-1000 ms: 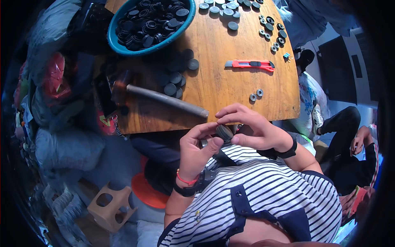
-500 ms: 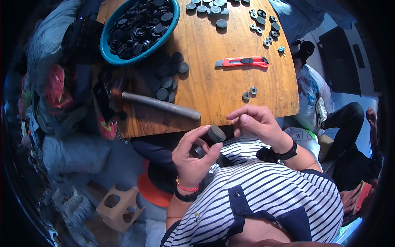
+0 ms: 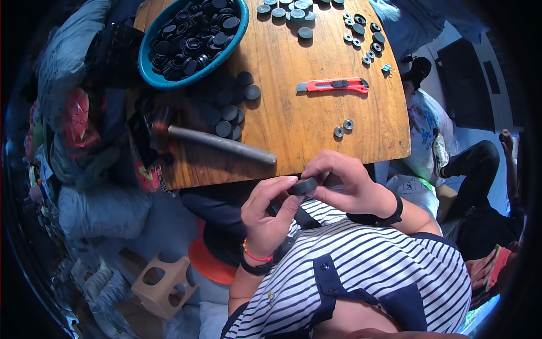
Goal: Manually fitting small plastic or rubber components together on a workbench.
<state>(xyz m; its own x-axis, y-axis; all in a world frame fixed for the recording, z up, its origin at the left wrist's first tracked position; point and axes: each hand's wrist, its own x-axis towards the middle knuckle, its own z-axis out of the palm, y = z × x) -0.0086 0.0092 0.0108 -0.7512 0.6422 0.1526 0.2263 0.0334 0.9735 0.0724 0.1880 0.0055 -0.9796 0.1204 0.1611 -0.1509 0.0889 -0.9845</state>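
Just off the table's near edge, both hands meet around a thick black round disc. My left hand, with a red bracelet at its wrist, pinches the disc's left side between thumb and fingers. From the other side my right hand grips it with thumb and index finger. The left palm's inside is mostly hidden. Beyond the right hand lie two small metal-centred rings, like bearings. A hammer-like tool with a grey tubular handle rests left of them, its head in shadow.
On the wooden table are a teal basin full of black round parts, a red utility knife, dark discs and more rings. An orange stool and a cardboard box stand below left. Another person sits at right.
My right hand has moved left and closed on the disc, which the left hand alone was holding. The disc has tilted. The small round piece seen in my left palm is now hidden.
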